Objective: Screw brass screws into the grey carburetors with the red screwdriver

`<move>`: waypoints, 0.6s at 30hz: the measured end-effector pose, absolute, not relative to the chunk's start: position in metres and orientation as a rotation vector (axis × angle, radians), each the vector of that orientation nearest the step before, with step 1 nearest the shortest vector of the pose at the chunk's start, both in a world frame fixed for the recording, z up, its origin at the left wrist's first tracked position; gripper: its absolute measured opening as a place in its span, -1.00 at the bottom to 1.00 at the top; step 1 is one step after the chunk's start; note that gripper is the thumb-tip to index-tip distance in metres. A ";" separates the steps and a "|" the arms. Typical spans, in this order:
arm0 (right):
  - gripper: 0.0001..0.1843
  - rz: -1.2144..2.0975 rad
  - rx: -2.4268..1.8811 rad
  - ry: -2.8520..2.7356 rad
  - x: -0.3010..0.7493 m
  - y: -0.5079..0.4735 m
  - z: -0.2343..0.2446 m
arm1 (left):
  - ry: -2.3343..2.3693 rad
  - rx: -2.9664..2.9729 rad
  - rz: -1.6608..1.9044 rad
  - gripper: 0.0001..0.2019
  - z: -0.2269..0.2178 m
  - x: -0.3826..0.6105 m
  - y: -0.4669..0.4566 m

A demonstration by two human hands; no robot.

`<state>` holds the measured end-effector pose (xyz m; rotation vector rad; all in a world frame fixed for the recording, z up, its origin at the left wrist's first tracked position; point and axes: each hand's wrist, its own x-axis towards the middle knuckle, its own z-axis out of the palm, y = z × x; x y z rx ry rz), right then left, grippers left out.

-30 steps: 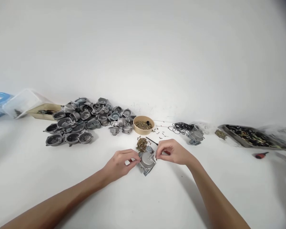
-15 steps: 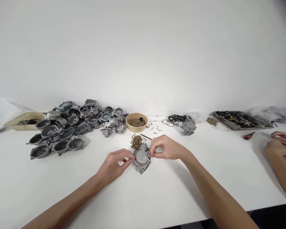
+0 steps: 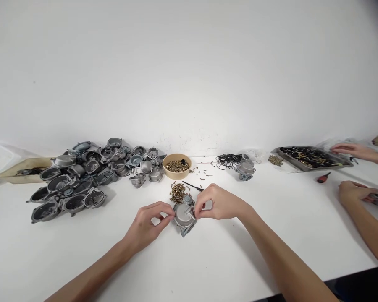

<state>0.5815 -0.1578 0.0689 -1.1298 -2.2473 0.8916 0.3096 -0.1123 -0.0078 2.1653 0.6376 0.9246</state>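
A grey metal carburetor lies on the white table in front of me, its round bowl cover facing up. At its left edge my left hand pinches the rim between thumb and fingers. My right hand is closed in a pinch at the right edge of the cover; whatever is between those fingertips is hidden. Just behind the carburetor sits a small pile of brass screws. A black screwdriver lies beside the pile, its near end partly behind my right hand.
Many carburetor parts are heaped at left. Behind stand a round tub of brass pieces, black rubber rings and another carburetor. At right are a metal tray, a red screwdriver and a co-worker's hands.
My hands keep their places at the carburetor's two sides, while the whole view has shifted slightly. One of the co-worker's hands has moved back to the far side of the tray.
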 end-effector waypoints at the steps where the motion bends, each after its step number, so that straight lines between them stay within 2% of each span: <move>1: -0.85 0.903 -1.129 -2.238 0.583 -0.157 0.069 | 0.639 2.162 0.923 -0.88 -0.008 0.310 -0.112; 6: -0.90 0.879 -1.111 -2.171 0.591 -0.151 0.066 | 0.632 2.139 0.923 -0.88 -0.007 0.311 -0.113; 12: -0.85 0.790 -1.189 -1.992 0.593 -0.143 0.053 | 0.630 2.099 0.938 -0.90 -0.007 0.311 -0.115; 18: -0.76 0.308 -1.484 -1.940 0.595 -0.106 0.041 | 0.595 2.096 0.943 -0.89 -0.005 0.311 -0.116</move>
